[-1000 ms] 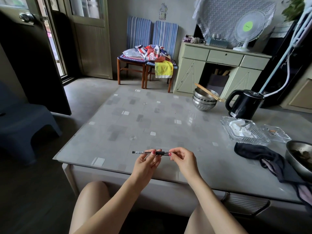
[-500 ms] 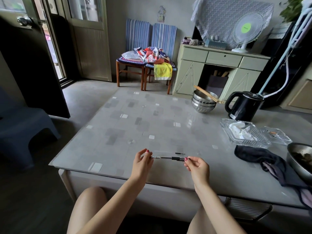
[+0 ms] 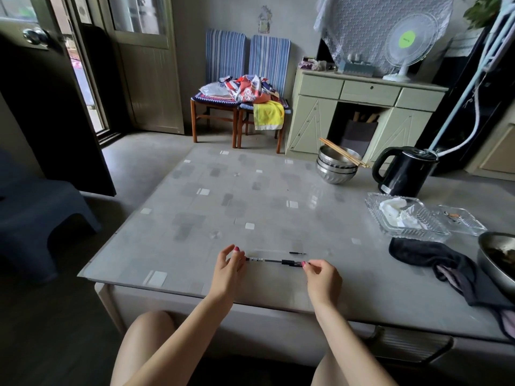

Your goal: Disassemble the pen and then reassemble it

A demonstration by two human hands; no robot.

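Note:
The pen [image 3: 274, 261], slim with a clear barrel and a black grip section, lies level just above the table's near edge, stretched between my hands. The fingertips of my left hand [image 3: 230, 264] pinch its left end. At the other end, by the black grip, my right hand [image 3: 322, 275] pinches it. Just behind the pen a thin loose part with a dark tip [image 3: 297, 253] lies on the table [image 3: 223, 213]; I cannot tell which pen part it is.
To the right lie a dark cloth [image 3: 434, 260], a glass tray with tissue [image 3: 404, 218] and a metal bowl [image 3: 498, 257]. Farther back stand a black kettle [image 3: 404, 171] and stacked steel bowls with chopsticks [image 3: 337, 165]. My knees are under the near edge.
My left hand slid from the pen's middle to its left end and my hands moved apart. A thin loose part now shows on the table behind the pen.

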